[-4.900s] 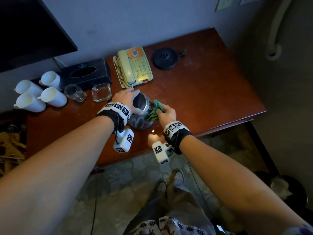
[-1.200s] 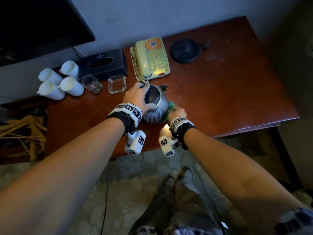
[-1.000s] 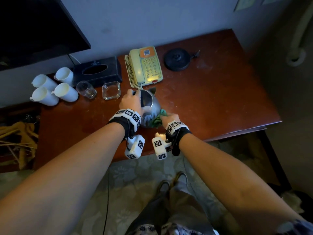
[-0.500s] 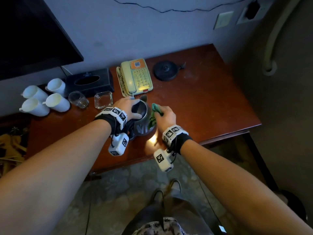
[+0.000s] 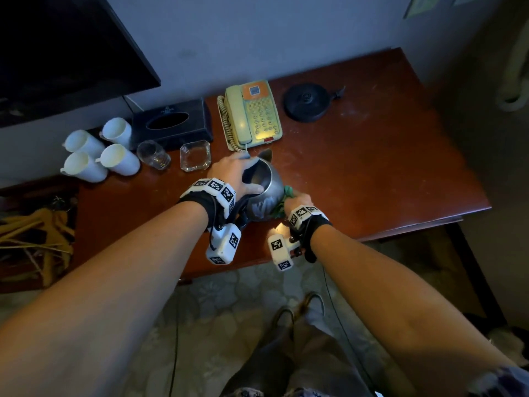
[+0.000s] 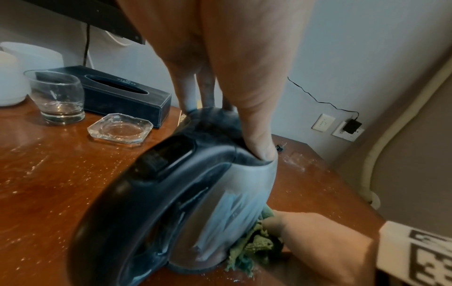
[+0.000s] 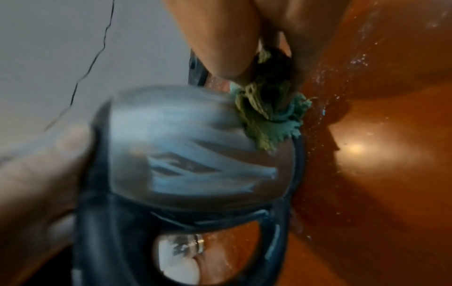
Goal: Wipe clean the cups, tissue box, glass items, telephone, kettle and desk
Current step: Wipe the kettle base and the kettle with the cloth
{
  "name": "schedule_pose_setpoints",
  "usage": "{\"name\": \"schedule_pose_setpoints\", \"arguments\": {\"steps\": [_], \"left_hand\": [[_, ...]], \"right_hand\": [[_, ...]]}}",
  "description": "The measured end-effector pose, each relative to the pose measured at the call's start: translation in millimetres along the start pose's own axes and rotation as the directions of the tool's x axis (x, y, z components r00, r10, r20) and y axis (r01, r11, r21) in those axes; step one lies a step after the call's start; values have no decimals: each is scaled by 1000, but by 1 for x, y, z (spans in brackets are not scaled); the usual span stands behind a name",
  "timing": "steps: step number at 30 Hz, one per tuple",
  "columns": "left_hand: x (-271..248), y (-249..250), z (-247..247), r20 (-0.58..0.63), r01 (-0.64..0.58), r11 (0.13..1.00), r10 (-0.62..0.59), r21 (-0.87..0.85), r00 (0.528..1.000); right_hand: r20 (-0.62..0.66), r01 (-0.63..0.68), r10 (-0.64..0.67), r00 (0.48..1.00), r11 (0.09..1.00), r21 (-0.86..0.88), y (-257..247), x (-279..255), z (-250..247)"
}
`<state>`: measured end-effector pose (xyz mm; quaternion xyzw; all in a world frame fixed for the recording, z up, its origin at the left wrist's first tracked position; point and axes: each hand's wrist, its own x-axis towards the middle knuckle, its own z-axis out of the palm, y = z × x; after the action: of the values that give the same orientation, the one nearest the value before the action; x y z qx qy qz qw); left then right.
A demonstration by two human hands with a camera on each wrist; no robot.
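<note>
Currently I am on the kettle [image 5: 262, 186], which stands near the desk's [image 5: 386, 173] front edge, at about 6 o'clock from the telephone [image 5: 252, 113]. My left hand [image 5: 233, 174] hooks its fingers over the open rim, thumb inside, to steady it. My right hand [image 5: 294, 200] bunches a green cloth [image 6: 254, 243] in curled fingers and presses it low against the steel wall, at about 4 o'clock on the body. Pale smears streak the metal, so I judge the kettle only partly done. White specks dot the desk, which still looks unwiped. The cups [image 5: 100, 153], glass [image 5: 153, 154], glass dish [image 5: 195, 155] and tissue box [image 5: 171, 124] sit at 9 to 10 o'clock; whether they are clean I cannot tell.
</note>
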<state>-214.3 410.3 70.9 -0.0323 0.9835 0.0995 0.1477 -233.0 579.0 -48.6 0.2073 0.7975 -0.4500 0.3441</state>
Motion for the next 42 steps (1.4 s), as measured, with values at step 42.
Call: {"name": "schedule_pose_setpoints", "arguments": {"steps": [42], "left_hand": [[-11,29,-1,-27,145,989,-145,-24,989]], "right_hand": [[-168,210,-201,965,977,37,19,-53,-53]]}}
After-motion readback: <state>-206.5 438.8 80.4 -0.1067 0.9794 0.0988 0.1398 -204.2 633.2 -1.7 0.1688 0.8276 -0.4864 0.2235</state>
